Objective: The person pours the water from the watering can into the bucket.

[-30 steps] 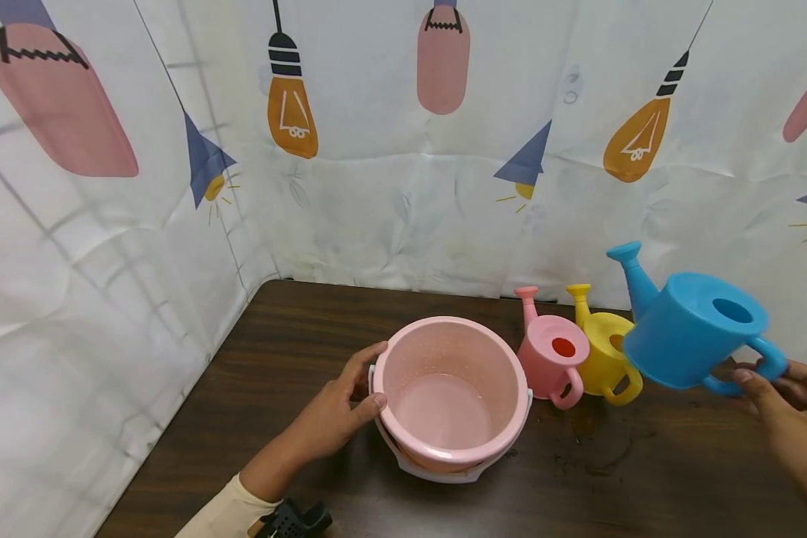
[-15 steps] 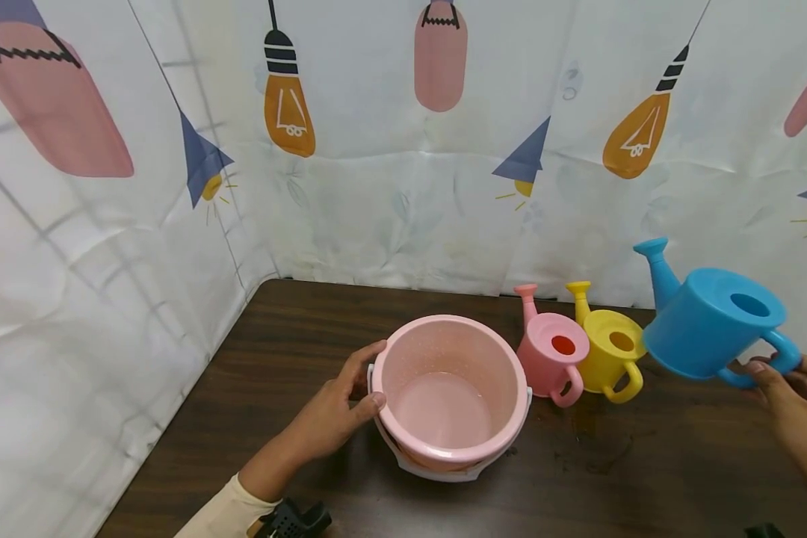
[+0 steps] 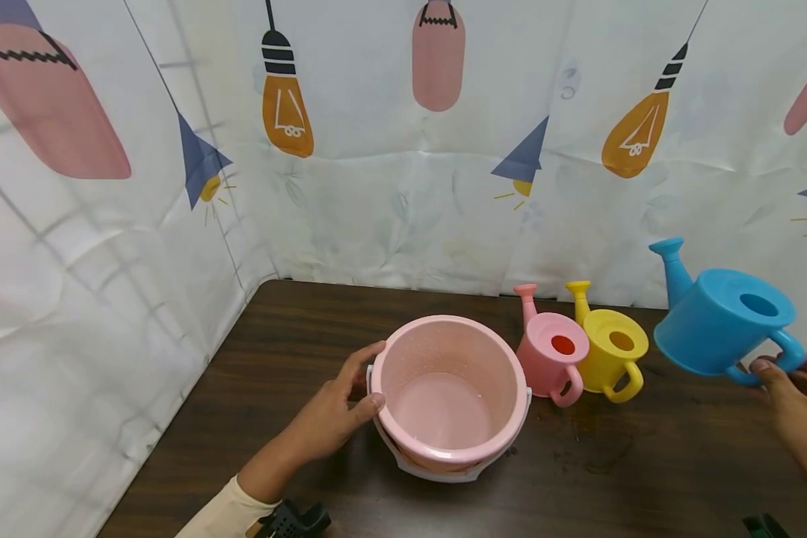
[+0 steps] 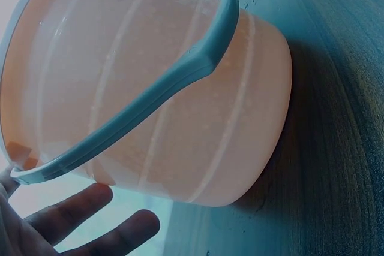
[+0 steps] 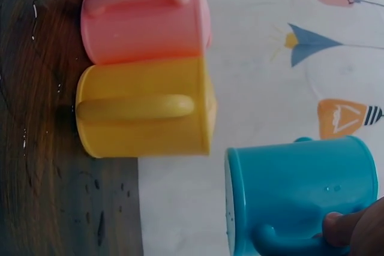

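Note:
A pink bucket (image 3: 444, 448) stands upright on the dark table, its inner wall dotted with drops. My left hand (image 3: 332, 411) holds its left rim with thumb and index finger, while other fingers (image 4: 120, 235) extend beside the wall in the left wrist view. The pale bucket handle (image 4: 150, 100) hangs down around the outside. At the right, my right hand (image 3: 796, 403) grips the handle of a blue watering can (image 3: 719, 321), raised above the table with its spout pointing up and left. Drops cling to the can in the right wrist view.
A pink watering can (image 3: 545, 366) and a yellow watering can (image 3: 605, 362) stand side by side right of the bucket. Wet streaks mark the table (image 3: 598, 463) in front of them. A printed white curtain (image 3: 376, 209) hangs behind and at the left.
My right hand has carried the blue watering can farther right, away from the yellow one. My left hand and the bucket have stayed in place.

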### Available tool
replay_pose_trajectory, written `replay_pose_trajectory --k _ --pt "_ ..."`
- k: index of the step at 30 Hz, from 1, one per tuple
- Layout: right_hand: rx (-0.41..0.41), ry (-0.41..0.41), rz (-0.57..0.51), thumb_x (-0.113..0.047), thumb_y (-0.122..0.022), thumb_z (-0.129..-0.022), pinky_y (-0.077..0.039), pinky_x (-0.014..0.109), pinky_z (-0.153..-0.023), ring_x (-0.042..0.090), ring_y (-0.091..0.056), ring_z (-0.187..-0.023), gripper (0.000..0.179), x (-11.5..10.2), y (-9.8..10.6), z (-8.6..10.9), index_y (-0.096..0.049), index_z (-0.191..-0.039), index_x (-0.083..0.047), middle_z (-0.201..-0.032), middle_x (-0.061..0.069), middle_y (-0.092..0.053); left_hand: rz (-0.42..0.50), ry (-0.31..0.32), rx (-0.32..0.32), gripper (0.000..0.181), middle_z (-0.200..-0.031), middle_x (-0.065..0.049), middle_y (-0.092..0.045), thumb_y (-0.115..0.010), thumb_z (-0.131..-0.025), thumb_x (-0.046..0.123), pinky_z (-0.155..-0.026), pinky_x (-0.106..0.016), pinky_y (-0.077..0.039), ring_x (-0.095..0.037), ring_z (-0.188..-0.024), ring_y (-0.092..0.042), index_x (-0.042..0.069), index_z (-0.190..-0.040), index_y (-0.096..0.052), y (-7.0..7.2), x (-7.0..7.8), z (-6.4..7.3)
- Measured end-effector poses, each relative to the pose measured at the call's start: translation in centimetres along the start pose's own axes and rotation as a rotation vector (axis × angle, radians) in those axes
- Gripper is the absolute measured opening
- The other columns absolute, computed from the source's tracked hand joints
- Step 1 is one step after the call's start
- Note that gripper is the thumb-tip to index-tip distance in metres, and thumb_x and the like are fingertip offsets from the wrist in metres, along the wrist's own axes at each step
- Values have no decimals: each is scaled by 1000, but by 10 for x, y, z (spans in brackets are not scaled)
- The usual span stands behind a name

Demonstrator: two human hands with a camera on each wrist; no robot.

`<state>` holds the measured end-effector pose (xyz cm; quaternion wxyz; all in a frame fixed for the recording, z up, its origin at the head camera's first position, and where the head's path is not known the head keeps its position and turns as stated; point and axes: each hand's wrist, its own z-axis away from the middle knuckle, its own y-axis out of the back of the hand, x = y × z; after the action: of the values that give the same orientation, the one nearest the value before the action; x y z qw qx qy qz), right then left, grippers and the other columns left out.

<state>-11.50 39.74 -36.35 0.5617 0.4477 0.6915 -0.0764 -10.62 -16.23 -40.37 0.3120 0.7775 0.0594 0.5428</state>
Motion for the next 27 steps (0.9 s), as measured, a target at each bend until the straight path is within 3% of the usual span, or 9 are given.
replay_pose_trajectory --k 4,7,11,14,17,23,27 --pt "-4 -39 49 -11 -56 -105 -41 1 -67 -17 -47 -71 17 4 -3 -3 -53 -118 -21 -97 -14 -52 -4 8 0 66 -119 -2 -67 -57 -102 33 -88 -39 -52 -14 -106 -65 33 -159 -25 1 1 -1" --pt "-18 -106 82 -13 -54 -105 -40 2 -65 -16 -45 -71 17 7 -5 -5 -52 -119 -22 -106 -7 -56 -2 13 -2 66 -119 -2 -67 -57 -102 33 -88 -39 -52 -14 -105 -65 33 -159 -25 1 1 -2" --pt "-60 -158 126 -15 -53 -105 -39 4 -59 -18 -43 -67 18 12 -6 -7 -51 -123 -14 -117 13 -59 2 14 -5 66 -118 -2 -67 -58 -102 33 -88 -39 -52 -14 -105 -65 32 -159 -25 0 0 -3" --pt "-106 -145 179 -19 -54 -105 -37 7 -54 -19 -40 -60 38 16 -6 -7 -47 -133 7 -123 32 -56 11 12 -8 66 -117 -3 -67 -58 -102 32 -88 -38 -52 -14 -104 -65 32 -159 -25 0 0 -3" --pt "-164 -148 246 -24 -54 -106 -37 12 -52 -16 -38 -60 54 18 -6 -4 -42 -141 14 -127 40 -54 11 12 -9 66 -117 -3 -67 -58 -102 32 -87 -38 -52 -14 -104 -65 32 -159 -26 -1 0 -2" --pt "-244 -188 312 -29 -53 -106 -44 22 -53 16 -58 -70 61 21 -11 -2 -36 -145 15 -134 44 -50 10 19 -10 66 -119 -4 -67 -58 -102 32 -86 -37 -52 -14 -105 -65 33 -159 -25 0 0 -1" --pt "-238 -197 333 -29 -54 -106 -54 40 -67 46 -63 -85 62 24 -15 0 -38 -144 17 -133 45 -49 3 16 -8 66 -120 -3 -67 -58 -102 32 -87 -38 -52 -14 -107 -64 34 -159 -24 -1 0 0"
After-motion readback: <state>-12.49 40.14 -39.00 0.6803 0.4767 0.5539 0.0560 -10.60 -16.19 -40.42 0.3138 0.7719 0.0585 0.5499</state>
